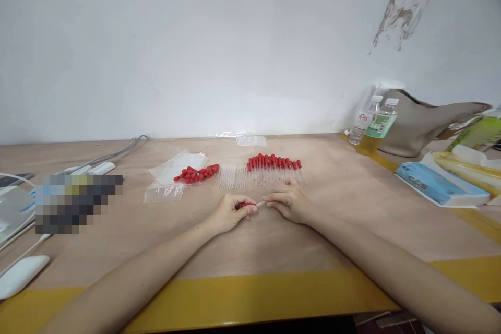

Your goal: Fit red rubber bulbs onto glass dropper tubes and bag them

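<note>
At the tabletop (250,250), the left hand (230,213) pinches a red bulb (248,204); the right hand (288,203), a clear tube (261,203).

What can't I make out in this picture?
In the head view:
Part of the held red bulb: covered by the left hand.
Far end of the thin clear tube: behind the right hand.
Exact number of loose red bulbs: they overlap.
Things beneath the pixelated patch.

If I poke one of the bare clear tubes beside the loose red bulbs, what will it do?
The clear tubes look thin and lie side by side on the table, so one would probably be light and might roll sideways. They look straight, so likely stiff. Their see-through walls might be breakable glass, but I can't tell.
</note>
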Demonstrator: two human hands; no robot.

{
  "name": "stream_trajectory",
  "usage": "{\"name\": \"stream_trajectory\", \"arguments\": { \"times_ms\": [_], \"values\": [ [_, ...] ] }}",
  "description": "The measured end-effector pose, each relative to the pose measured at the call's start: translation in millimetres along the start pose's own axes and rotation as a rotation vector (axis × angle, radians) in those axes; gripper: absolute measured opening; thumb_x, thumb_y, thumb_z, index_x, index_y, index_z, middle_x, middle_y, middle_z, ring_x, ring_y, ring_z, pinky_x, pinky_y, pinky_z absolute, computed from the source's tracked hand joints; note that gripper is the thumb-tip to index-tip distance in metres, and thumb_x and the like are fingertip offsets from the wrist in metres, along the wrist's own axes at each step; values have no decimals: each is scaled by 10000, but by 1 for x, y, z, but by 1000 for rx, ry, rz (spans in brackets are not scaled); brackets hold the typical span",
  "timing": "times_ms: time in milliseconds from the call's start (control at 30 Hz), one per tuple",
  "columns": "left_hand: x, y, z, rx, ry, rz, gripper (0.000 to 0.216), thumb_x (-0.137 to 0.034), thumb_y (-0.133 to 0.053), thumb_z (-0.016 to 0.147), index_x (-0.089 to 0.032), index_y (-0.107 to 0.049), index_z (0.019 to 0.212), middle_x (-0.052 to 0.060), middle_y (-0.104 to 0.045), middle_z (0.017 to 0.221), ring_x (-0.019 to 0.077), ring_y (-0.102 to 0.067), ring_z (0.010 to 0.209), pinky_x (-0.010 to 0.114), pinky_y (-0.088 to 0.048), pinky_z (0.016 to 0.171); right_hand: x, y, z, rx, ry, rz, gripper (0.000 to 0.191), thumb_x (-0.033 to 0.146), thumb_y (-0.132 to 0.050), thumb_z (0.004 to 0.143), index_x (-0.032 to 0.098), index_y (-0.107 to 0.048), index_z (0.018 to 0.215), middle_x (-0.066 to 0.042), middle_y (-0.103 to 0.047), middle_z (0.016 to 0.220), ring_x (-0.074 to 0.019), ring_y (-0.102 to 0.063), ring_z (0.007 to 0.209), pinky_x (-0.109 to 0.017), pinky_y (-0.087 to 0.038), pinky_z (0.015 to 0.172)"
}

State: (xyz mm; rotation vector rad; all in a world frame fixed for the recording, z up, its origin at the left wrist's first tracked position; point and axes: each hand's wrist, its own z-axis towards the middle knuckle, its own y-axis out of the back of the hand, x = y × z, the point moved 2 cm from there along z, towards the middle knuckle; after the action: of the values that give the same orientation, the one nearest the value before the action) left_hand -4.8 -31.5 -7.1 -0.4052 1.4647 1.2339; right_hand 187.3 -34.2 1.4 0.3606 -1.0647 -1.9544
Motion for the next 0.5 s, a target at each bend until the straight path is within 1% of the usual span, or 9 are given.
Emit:
{"name": "stream_trajectory", "arguments": {
  "times_ms": [200,367,433,500],
  "values": [
    [-5,0,-3,-70,-26,81,236,-352,-556,749,-133,-633,791,-5,-592,586,90,-542,531,193,-421,543,14,4,0,31,-47,-55,217,254,-424,842,196,-632,849,-12,-644,711,-109,-520,620,-300,-228,687],
    [-7,0,-3,-56,-50,163,258,-372,-530,768,-142,-640,807,-2,-602,594,102,-551,555,201,-434,556,16,4,2,104,-37,-47,249,246,-386,853,179,-624,823,-18,-630,675,-110,-506,601,-296,-245,677],
    [-8,0,-2,-62,-73,191,264,-379,-537,762,-149,-636,844,7,-627,661,116,-570,616,213,-448,595,14,5,3,123,-66,-46,277,256,-359,868,179,-619,811,-25,-630,687,-117,-511,618,-296,-255,676],
    [-8,2,-1,-94,-116,197,282,-376,-565,743,-158,-623,912,22,-651,781,136,-586,711,232,-460,654,11,6,4,125,-101,-17,299,272,-336,881,183,-614,816,-32,-636,725,-126,-523,652,-297,-269,687]
  ]
}}
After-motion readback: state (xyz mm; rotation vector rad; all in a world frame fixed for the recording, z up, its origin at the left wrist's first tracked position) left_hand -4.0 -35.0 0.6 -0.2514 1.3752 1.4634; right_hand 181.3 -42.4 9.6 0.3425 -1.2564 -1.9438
